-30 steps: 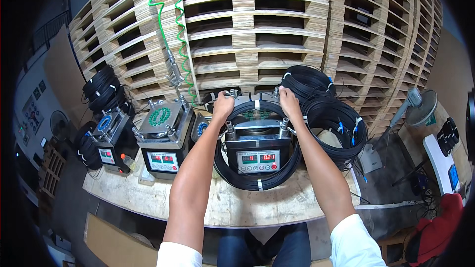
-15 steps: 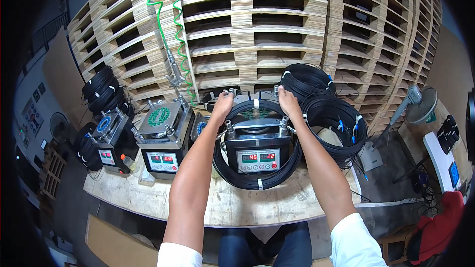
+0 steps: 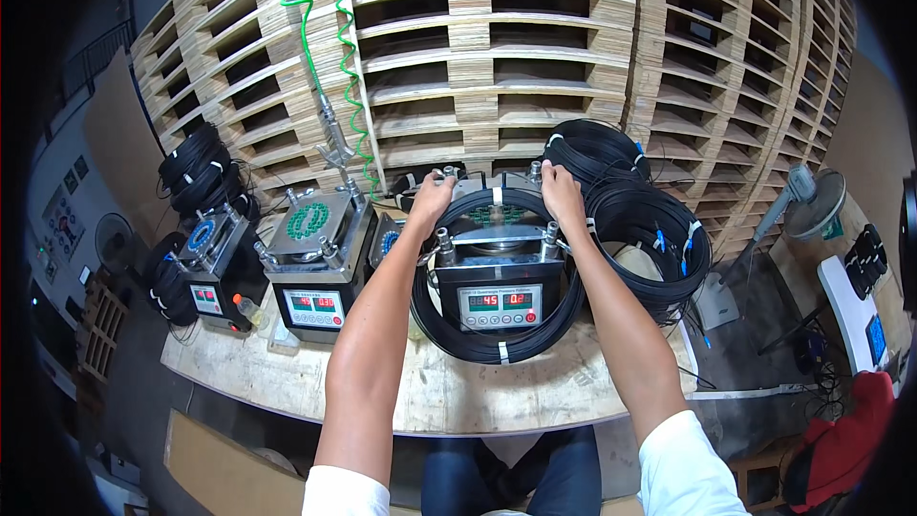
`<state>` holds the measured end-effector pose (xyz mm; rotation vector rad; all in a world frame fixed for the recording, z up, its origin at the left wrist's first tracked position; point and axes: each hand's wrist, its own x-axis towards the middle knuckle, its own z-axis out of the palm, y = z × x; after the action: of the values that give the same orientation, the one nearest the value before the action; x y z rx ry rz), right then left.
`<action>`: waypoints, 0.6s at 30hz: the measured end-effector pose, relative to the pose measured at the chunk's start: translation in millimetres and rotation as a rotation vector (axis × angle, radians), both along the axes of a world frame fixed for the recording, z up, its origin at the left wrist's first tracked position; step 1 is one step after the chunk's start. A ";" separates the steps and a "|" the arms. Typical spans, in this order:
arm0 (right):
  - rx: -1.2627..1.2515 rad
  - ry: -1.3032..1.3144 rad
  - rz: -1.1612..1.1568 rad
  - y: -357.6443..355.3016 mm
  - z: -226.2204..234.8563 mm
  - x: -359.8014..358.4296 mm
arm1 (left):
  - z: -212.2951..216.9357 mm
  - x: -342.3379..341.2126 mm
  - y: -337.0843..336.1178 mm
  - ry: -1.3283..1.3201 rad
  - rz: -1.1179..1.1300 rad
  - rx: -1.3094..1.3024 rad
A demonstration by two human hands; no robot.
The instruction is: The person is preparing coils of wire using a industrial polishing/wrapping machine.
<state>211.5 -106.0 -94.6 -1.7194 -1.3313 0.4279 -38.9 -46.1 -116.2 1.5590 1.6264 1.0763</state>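
A black polishing machine with a digital display (image 3: 500, 309) stands in front of me, a coil of black cable (image 3: 478, 352) with white ties looped around it. My left hand (image 3: 435, 199) is closed at the far left metal corner post (image 3: 449, 175) of the machine. On the other side, my right hand (image 3: 562, 195) is closed at the far right corner post (image 3: 536, 171), its thumb near the top. Some fingers of both hands are hidden. Between my forearms, the green-ringed top plate (image 3: 495, 217) shows partly behind the coil.
Two similar machines, a larger one (image 3: 315, 258) and a smaller one (image 3: 212, 258), stand to the left beside a small orange-capped bottle (image 3: 248, 311). More cable coils (image 3: 650, 239) lie at right. Stacked pallets (image 3: 497, 48) rise behind the wooden table (image 3: 458, 401); green spiral hoses (image 3: 308, 29) hang down.
My hands stay at the far corner posts, with the right fingers shifted slightly. Lit digits on the displays of the machines have changed. The coil stays around the machine.
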 end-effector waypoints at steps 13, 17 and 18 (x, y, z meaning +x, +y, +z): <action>0.094 0.026 0.058 10.1 -11.3 4.7 | 2.8 4.4 -3.2 0.077 0.106 0.043; 0.086 0.027 0.033 5.2 -7.2 3.2 | 4.7 2.5 -4.0 0.006 0.012 0.007; 0.086 0.027 0.032 3.5 -6.0 2.2 | 4.6 2.3 -4.3 -0.004 0.002 0.017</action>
<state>213.7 -102.5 -100.6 -1.6183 -1.3408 0.4055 -36.7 -50.4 -111.6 1.5648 1.6206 1.0962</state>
